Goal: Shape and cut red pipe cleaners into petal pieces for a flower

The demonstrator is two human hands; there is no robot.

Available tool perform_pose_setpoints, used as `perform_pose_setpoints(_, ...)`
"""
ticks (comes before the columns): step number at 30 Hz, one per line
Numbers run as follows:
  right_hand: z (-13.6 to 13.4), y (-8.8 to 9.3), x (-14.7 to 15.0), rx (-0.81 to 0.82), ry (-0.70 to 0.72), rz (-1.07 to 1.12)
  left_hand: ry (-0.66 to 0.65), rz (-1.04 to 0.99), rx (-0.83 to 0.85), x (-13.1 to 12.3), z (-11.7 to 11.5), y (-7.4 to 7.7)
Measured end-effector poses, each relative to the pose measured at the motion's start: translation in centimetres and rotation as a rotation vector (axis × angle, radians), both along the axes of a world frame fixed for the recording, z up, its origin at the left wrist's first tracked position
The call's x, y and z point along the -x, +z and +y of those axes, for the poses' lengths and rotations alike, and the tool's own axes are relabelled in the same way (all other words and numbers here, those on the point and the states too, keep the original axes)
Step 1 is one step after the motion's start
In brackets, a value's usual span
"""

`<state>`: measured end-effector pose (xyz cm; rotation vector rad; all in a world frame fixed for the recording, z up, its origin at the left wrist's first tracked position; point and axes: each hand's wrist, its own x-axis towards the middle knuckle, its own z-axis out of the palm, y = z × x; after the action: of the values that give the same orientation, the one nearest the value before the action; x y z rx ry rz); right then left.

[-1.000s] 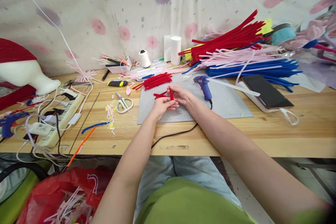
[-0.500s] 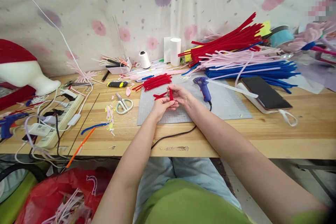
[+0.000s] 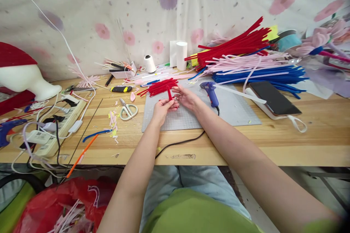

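Observation:
My left hand (image 3: 164, 110) is closed over the grey cutting mat, pinching a short red pipe cleaner piece (image 3: 169, 93) that stands nearly upright from the fingertips. Close on its right is my right hand (image 3: 187, 98), fingers apart and slightly curled, with nothing visible in it. Just behind the hands lies a pile of short red pipe cleaners (image 3: 161, 86) at the back edge of the cutting mat (image 3: 235, 113). A blue glue gun (image 3: 212, 94) rests on the mat, right of my right hand.
White-handled scissors (image 3: 128, 111) and coloured scraps lie left of the mat. Long red pipe cleaners (image 3: 232, 51), with pink and blue ones, are heaped at back right near a phone (image 3: 275, 98). A power strip (image 3: 62, 129) with tangled cords sits left. A black cord (image 3: 180, 141) crosses the front.
My hands have drawn a little apart, the left one shifting left with the red pipe cleaner piece. The right fingers have come off that piece. Another red strip near the left hand no longer shows.

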<state>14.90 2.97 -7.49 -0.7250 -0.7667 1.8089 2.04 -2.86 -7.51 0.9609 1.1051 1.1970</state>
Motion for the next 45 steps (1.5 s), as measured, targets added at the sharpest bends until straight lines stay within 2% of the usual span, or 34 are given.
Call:
perform_pose_setpoints(3,0.5,-0.2,-1.0,-0.007,-0.116,-0.061,0.109,0.266,-0.050,2.0,0.9,0.5)
perform_pose_setpoints(6,0.8,-0.4,-1.6,0.020,-0.181,-0.075,0.158,0.806,-0.144,4.1,1.9,1.4)
perform_pose_setpoints(9,1.0,-0.8,-1.6,0.019,-0.193,-0.078,0.125,1.268,-0.216,5.5,2.8,2.6)
perform_pose_setpoints(11,1.1,-1.0,-1.5,0.021,-0.205,-0.069,0.085,1.392,-0.256,5.9,3.4,3.4)
perform_pose_setpoints(15,1.0,-1.2,-1.4,0.036,-0.230,-0.031,0.143,1.495,-0.246,6.0,5.2,3.9)
perform_pose_setpoints(23,0.6,-0.8,-1.4,0.032,-0.232,0.001,0.139,1.662,-0.146,5.6,7.8,1.5)
perform_pose_setpoints(27,0.6,-1.0,-1.5,0.027,-0.214,-0.005,0.156,1.636,-0.138,5.9,8.3,1.5)
perform_pose_setpoints(31,0.6,-1.0,-1.6,0.017,-0.186,-0.037,0.325,1.566,-0.224,6.6,8.2,2.3)
perform_pose_setpoints(34,0.6,-1.0,-1.5,-0.011,-0.227,-0.047,0.452,1.532,-0.339,6.7,7.1,3.1)
perform_pose_setpoints(37,0.7,-1.0,-1.5,-0.039,-0.238,-0.054,0.422,1.500,-0.502,6.1,5.3,3.6)
perform_pose_setpoints(39,0.6,-0.9,-1.6,-0.057,-0.133,-0.088,0.297,1.482,-0.629,5.4,4.0,3.4)
perform_pose_setpoints(42,0.1,-0.5,-2.0,-0.098,0.155,-0.216,0.121,1.465,-0.749,4.6,2.5,2.6)
perform_pose_setpoints(45,-0.5,0.2,-2.6,-0.173,0.347,-0.301,0.079,1.453,-0.752,4.1,1.7,2.1)
